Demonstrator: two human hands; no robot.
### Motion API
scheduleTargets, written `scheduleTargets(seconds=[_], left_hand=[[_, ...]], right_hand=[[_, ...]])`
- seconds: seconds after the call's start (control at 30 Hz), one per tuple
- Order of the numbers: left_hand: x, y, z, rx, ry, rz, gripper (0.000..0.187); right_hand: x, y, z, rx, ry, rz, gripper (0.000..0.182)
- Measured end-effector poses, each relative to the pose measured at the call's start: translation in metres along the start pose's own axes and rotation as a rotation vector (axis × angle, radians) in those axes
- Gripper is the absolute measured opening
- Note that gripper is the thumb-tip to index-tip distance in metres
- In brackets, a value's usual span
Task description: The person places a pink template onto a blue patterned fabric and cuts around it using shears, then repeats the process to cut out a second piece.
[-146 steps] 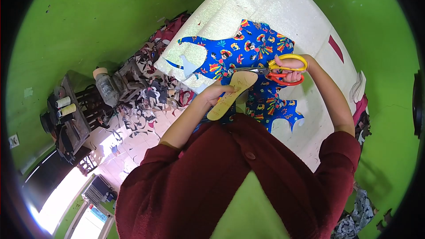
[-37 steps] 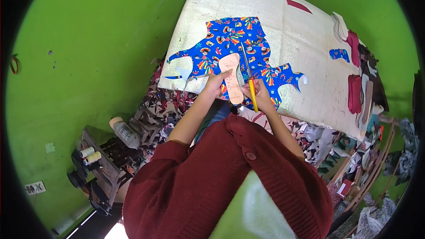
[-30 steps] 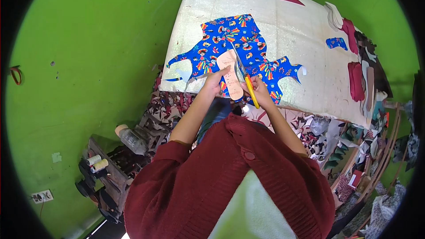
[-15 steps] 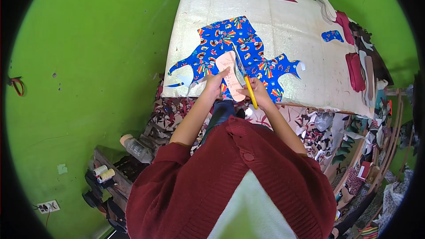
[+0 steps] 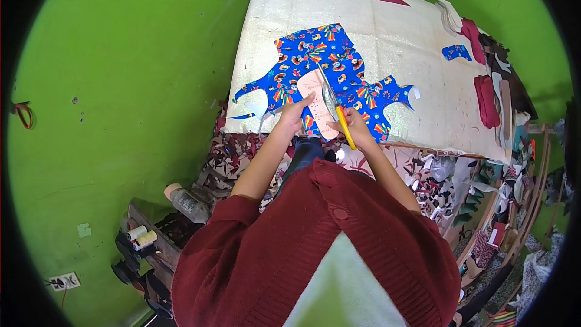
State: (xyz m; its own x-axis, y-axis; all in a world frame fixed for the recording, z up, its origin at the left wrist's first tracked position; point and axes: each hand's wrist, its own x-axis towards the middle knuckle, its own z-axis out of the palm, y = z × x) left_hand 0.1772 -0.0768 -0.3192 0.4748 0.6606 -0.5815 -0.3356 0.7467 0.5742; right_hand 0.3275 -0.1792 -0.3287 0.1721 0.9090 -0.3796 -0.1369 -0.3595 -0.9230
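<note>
The template (image 5: 318, 112) lay over the cloth (image 5: 296, 54) near the edge of the tabletop (image 5: 417, 133), and looked light, flat and fairly stiff, best gripped mid-length. The left hand (image 5: 293, 116) pinched it there, thumb on top, the fingers beneath hidden. The right hand (image 5: 357, 129) had its fingers wrapped round the scissors (image 5: 342, 121). The cloth seemed soft, thin and apt to shift, best held close beside the template
</note>
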Motion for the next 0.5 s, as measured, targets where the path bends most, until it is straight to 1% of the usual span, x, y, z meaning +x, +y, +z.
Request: scheduleTargets(seconds=[0.33, 0.4, 0.5], left_hand=[[0.0019, -0.0052, 0.0005, -0.008, 0.008, -0.002, 0.032], [0.0050, -0.0052, -0.0048, -0.154, -0.049, -0.070, 0.032], [0.0042, -0.0065, -0.0056, -0.213, -0.043, -0.085, 0.032]], right_hand=[[-0.0017, -0.0048, -0.0037, 0.032, -0.004, 0.066, 0.044], [-0.0018, -0.0043, -0.0043, 0.085, -0.002, 0.083, 0.046], [-0.0010, -0.0062, -0.0061, 0.081, 0.021, 0.119, 0.048]])
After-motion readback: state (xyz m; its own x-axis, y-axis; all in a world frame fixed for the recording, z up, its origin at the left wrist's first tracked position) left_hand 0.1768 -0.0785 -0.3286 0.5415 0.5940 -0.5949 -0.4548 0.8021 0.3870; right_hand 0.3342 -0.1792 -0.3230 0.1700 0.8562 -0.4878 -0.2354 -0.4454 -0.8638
